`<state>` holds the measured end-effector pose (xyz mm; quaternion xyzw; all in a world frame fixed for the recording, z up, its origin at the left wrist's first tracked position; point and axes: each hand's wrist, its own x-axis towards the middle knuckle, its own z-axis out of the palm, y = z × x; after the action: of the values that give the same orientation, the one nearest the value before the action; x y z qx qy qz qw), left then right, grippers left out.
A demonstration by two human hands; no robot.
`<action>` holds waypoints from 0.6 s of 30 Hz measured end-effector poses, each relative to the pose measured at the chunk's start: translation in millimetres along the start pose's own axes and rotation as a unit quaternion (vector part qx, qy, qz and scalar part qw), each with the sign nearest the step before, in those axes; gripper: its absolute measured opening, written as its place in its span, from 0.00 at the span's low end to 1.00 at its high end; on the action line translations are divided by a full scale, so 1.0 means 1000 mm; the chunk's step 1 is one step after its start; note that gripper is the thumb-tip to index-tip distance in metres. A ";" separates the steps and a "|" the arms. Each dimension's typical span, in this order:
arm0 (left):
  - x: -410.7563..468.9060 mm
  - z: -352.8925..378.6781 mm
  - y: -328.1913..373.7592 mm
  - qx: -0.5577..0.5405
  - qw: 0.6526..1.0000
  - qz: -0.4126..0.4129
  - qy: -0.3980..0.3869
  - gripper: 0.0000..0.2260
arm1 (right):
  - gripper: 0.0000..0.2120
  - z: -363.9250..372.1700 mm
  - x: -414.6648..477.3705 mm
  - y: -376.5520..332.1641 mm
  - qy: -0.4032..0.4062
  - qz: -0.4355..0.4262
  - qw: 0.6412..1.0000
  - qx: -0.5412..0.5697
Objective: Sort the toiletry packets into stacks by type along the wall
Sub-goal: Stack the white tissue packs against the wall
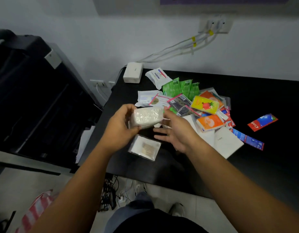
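At the far left a dark printer (27, 98) is seen, off the black surface (263, 101). Next, the left hand (119, 126) is closed around the left end of a white wrapped packet (146, 117), held just above the surface, its long axis running roughly left to right. Directly below it, a clear packet of cotton swabs (144, 147) is left lying flat. The right hand (174, 132) is spread, fingers loose, thumb touching the packet's right end; nothing is gripped by it. Further right, the unsorted heap is found: green sachets (180, 87), a yellow tissue pack (204, 105), an orange tissue pack (210, 122), and a red toothpaste sachet (262, 121) lying apart. The wall (162, 39) lies beyond the hands, past the heap. The left hand is judged nearer for carrying the packet away and forward, towards the wall edge beside the white adapter box (132, 73).
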<state>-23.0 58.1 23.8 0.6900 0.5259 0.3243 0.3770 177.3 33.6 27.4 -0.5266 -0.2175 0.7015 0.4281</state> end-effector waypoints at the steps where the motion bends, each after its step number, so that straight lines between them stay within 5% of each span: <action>1: 0.007 -0.004 -0.005 0.030 0.999 0.040 0.017 0.24 | 0.19 0.005 0.008 -0.007 -0.002 0.013 1.000 0.027; 4: 0.024 -0.007 -0.024 0.132 0.975 0.169 0.059 0.25 | 0.15 0.022 0.034 -0.021 -0.012 0.030 0.995 0.095; 7: 0.042 -0.014 -0.043 0.199 0.953 0.214 0.082 0.24 | 0.08 0.038 0.065 -0.027 0.001 0.026 0.996 0.081; 10: 0.066 -0.030 -0.060 0.126 0.977 0.143 0.094 0.24 | 0.10 0.055 0.098 -0.030 0.014 0.014 0.995 0.094; 14: 0.108 -0.048 -0.072 -0.147 0.983 -0.057 0.097 0.17 | 0.15 0.079 0.144 -0.035 0.057 -0.019 0.995 0.076; 16: 0.134 -0.054 -0.082 -0.174 0.977 -0.089 0.089 0.06 | 0.17 0.090 0.168 -0.040 0.080 -0.032 0.995 0.058; 18: 0.162 -0.057 -0.090 -0.148 0.982 -0.088 0.077 0.10 | 0.17 0.099 0.189 -0.048 0.098 -0.053 0.993 0.037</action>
<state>-76.2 239.9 -16.5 0.5505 0.5586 0.4158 0.4604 88.9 231.1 -5.9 -0.5641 -0.1757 0.6308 0.5030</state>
